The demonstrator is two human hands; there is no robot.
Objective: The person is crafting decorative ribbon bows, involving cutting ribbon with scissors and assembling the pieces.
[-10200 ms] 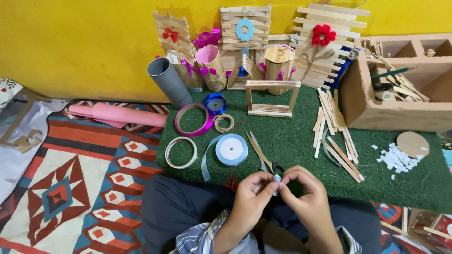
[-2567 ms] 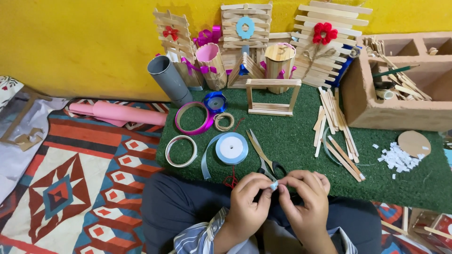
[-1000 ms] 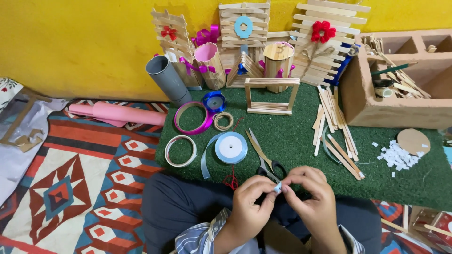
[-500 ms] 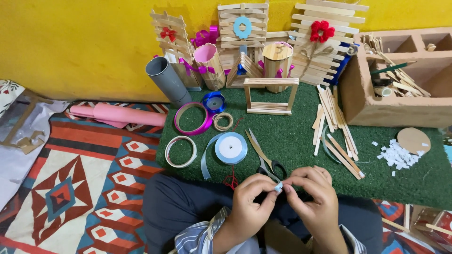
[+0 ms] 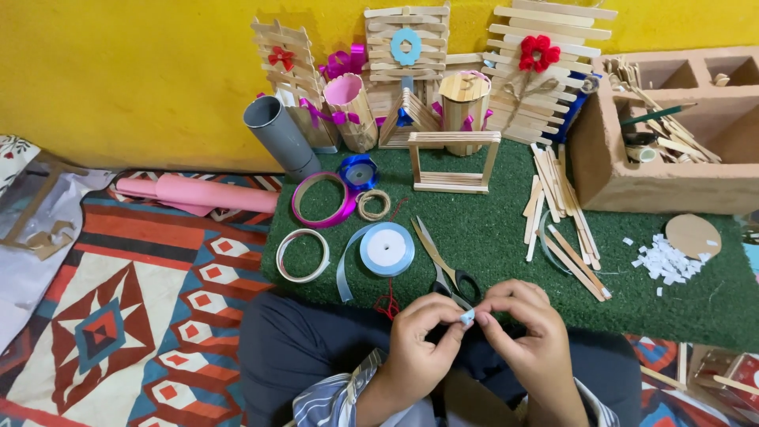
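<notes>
We see both hands meet low in the frame, over the lap and at the near edge of the green mat point(image 5: 506, 237). The left hand point(image 5: 419, 344) and the right hand point(image 5: 526, 336) pinch a small light-blue ribbon piece point(image 5: 467, 318) between thumb and fingertips; each grip is closed tight on it, with the other fingers curled. The piece is held in the air between the two hands, not resting on anything.

Scissors point(image 5: 444, 265) lie on the mat just beyond the hands, blades pointing away, black handles nearest the knuckles. A light-blue ribbon spool point(image 5: 387, 248) lies flat to the left of the scissors, with a loose tail curling toward the mat's near edge. Farther left is a pale tape ring point(image 5: 302, 255); behind it a magenta ring point(image 5: 322, 199), a twine coil point(image 5: 374, 204) and a blue ribbon roll point(image 5: 358, 170).

A small stick frame point(image 5: 454, 160) stands upright mid-mat. Loose craft sticks point(image 5: 561, 213) lie scattered to the right, with white paper scraps point(image 5: 664, 259) and a cardboard disc point(image 5: 692, 235) beyond. A brown box point(image 5: 656, 178) holds more sticks. A grey tube point(image 5: 279, 136) leans by the yellow wall; a pink roll point(image 5: 205, 192) lies on the patterned rug point(image 5: 118, 316).
</notes>
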